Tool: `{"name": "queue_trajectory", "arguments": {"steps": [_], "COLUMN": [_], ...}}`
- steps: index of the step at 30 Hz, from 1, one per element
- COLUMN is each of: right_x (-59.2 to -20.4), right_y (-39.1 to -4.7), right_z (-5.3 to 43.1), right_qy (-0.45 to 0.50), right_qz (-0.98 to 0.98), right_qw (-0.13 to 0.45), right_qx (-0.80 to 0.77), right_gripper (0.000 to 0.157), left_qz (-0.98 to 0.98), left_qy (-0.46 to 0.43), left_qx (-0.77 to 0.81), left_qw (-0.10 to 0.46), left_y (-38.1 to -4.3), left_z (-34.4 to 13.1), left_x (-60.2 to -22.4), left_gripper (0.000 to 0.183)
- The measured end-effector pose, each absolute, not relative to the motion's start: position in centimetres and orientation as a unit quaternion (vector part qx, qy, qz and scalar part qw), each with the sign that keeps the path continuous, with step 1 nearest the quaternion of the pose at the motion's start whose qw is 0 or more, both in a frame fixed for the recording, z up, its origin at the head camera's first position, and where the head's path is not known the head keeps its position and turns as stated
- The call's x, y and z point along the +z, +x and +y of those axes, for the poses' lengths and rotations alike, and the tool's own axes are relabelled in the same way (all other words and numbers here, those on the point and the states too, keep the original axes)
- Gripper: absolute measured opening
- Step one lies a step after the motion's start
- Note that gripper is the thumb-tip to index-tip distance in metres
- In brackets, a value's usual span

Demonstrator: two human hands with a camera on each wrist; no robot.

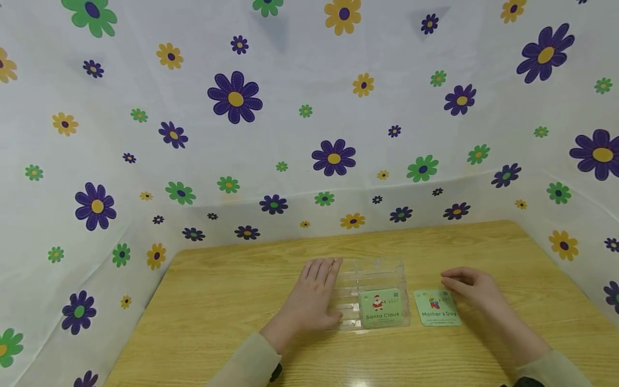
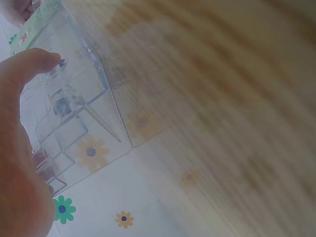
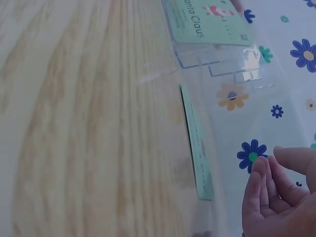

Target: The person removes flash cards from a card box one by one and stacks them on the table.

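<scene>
In the head view, a clear plastic tray with dividers (image 1: 379, 266) sits on the wooden table. A green Santa Claus card (image 1: 382, 309) lies in its right compartment. My left hand (image 1: 311, 293) lies over the tray's left part, fingers straight and thumb apart from them near the front; in the left wrist view the thumb (image 2: 37, 64) overlaps the clear plastic. To the right of the tray is a green Mother's Day card (image 1: 437, 309). My right hand (image 1: 474, 287) hovers by its upper right corner, fingers loosely curled with nothing between them; the right wrist view shows a gap to the card (image 3: 197, 148).
The table (image 1: 217, 322) has a yellowish wood grain. A white cloth with purple, green and orange flowers (image 1: 290, 134) hangs behind it and along both sides.
</scene>
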State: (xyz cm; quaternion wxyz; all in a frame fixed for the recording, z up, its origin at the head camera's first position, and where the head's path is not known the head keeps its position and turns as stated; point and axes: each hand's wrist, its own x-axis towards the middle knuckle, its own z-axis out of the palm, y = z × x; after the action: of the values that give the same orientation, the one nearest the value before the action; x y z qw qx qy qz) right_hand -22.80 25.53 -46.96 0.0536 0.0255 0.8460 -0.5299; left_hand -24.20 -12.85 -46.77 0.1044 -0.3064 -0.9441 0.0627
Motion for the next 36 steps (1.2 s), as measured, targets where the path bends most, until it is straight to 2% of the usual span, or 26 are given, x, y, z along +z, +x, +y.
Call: {"name": "queue_trajectory", "arguments": {"steps": [7, 36], "right_x": [-46.3, -43.9], "right_y": [-22.4, -20.8], "right_z": [24.7, 21.7], "right_qy": [0.001, -0.049], "right_qz": [0.834, 0.815], "right_qw": [0.057, 0.073], "right_qx": [-0.549, -0.573], "right_gripper": [0.04, 0.035], "left_qz": [-0.938, -0.94], "left_qy": [-0.319, -0.314], "left_qx": [0.064, 0.071], "left_qw": [0.123, 0.116], "left_y": [-24.0, -23.9], "left_z": [-13.0, -13.0], "left_x": [-46.6, -46.6], "left_gripper": [0.118, 0.117]}}
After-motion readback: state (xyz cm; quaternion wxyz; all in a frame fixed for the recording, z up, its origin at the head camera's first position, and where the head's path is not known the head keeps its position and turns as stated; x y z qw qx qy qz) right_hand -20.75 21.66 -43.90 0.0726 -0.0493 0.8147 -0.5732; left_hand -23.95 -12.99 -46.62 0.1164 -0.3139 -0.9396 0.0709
